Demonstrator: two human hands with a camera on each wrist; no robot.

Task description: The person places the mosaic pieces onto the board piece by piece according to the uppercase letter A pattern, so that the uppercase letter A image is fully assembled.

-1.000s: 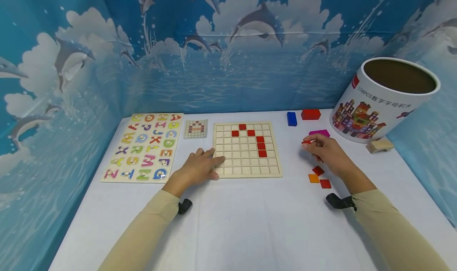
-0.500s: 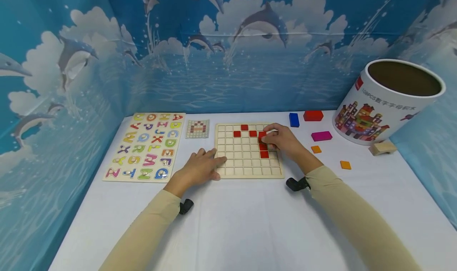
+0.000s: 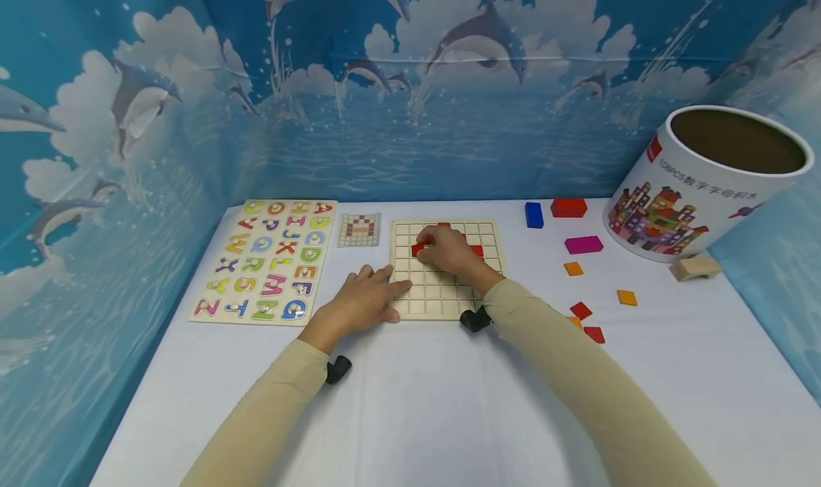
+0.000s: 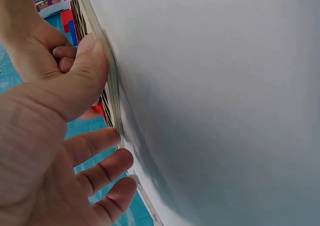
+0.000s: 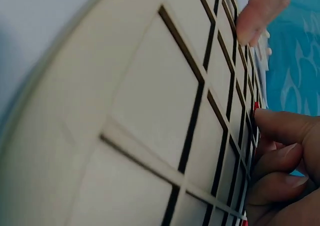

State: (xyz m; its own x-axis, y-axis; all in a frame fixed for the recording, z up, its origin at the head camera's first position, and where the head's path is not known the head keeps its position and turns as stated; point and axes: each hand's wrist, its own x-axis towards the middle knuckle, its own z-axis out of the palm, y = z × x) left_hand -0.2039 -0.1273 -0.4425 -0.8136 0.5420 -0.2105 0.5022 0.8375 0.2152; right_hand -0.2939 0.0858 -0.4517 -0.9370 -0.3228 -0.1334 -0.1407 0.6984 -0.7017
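Note:
A wooden grid board lies at the middle of the table, with several red square tiles in its cells. My right hand is over its upper left part, fingers curled, pinching a red tile at a cell. Its fingertips and a sliver of red also show in the right wrist view. Part of the tile pattern is hidden under that hand. My left hand rests on the board's left edge, its fingers extended. In the left wrist view the thumb lies along the board's edge.
Left stand an alphabet board and a small pattern card. To the right lie loose red tiles and orange tiles, a blue block, a red block, a magenta block, a wooden block and a large tub.
My right hand moves left from the loose tiles, past the board's right side, to its upper left cells with a red tile. The left hand stays at the board's edge.

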